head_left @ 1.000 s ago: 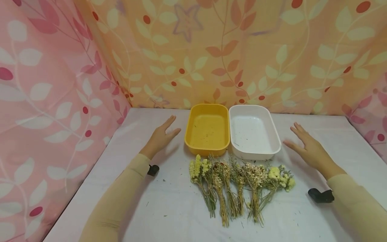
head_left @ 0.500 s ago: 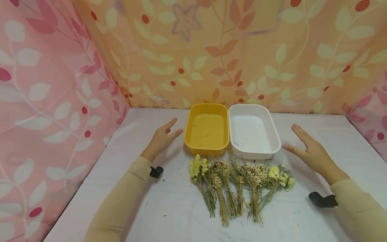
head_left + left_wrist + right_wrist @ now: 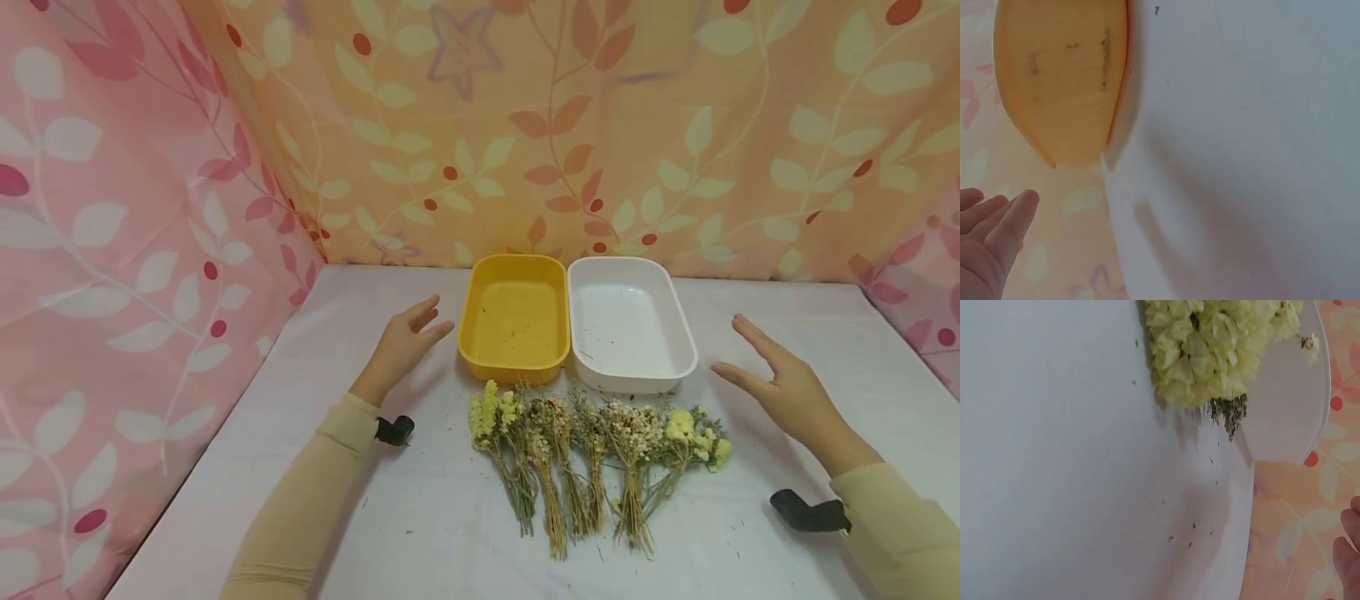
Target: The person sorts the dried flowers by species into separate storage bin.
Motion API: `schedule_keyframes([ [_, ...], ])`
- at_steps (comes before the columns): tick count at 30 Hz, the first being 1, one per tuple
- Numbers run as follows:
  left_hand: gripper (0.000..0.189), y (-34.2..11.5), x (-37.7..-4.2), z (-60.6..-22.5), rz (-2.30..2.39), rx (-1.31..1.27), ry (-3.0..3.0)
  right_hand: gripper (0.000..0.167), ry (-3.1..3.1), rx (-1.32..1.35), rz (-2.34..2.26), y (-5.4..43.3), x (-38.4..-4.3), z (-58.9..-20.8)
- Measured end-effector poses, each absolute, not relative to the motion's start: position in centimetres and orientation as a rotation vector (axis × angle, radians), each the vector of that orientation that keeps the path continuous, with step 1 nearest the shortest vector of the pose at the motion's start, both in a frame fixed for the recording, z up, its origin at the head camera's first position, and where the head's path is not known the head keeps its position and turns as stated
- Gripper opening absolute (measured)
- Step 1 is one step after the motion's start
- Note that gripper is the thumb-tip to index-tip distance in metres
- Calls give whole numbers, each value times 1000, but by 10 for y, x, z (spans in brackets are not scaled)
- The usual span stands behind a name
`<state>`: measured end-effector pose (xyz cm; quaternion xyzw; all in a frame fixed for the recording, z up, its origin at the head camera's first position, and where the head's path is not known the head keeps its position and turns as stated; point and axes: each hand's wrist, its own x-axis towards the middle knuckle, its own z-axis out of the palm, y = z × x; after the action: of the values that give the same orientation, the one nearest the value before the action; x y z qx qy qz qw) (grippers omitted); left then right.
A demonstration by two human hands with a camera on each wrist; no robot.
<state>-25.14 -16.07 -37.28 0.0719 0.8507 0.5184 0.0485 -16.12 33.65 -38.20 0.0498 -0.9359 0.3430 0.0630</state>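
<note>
Plainly, your left hand and right hand are both empty, spread wide. From the left, the yellow tray lies towards three o'clock; from the right, the white tray, towards nine. Both look stiff and light; take the rims. The dried bunches at their six seem brittle: lift by the stems. The curtain crowds twelve; nine and three give room.

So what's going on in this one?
A person holds both hands open above a white table, gripping nothing. The left hand is beside a yellow tub, the right hand beside a white tub. Bunches of dried flowers lie in a row in front of the tubs; no bunch is inside either.
</note>
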Motion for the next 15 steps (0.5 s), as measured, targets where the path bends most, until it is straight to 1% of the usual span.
schedule_keyframes([
  [4,76,-162,-249,-375,1594,204,2574,78,-2818,148,1055,335,-155,-383],
  [15,68,-161,-248,-387,1763,130,2467,76,-2834,51,1089,331,-137,-384],
])
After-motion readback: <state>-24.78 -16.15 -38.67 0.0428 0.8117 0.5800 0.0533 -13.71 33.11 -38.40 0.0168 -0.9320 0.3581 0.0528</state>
